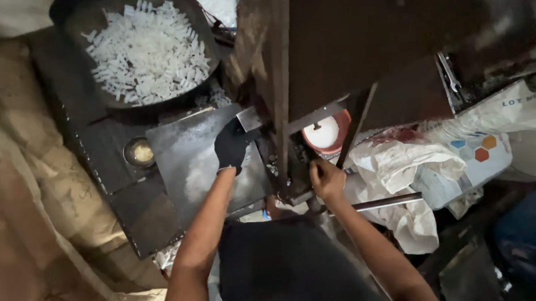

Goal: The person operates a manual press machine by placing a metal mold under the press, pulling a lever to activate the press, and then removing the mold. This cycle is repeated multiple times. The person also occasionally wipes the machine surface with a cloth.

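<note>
The metal plate [191,162] lies flat beside the dark press [286,150], the gloved left hand [231,147] closed on its far edge near the tool, the bare right hand [325,178] gripping a part below, so fingers should stay outside it.

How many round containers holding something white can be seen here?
2. A large dark pan full of small white pieces stands at the top left. A small red-rimmed bowl with white contents sits under the machine, above the right hand. Others may be hidden.
</note>
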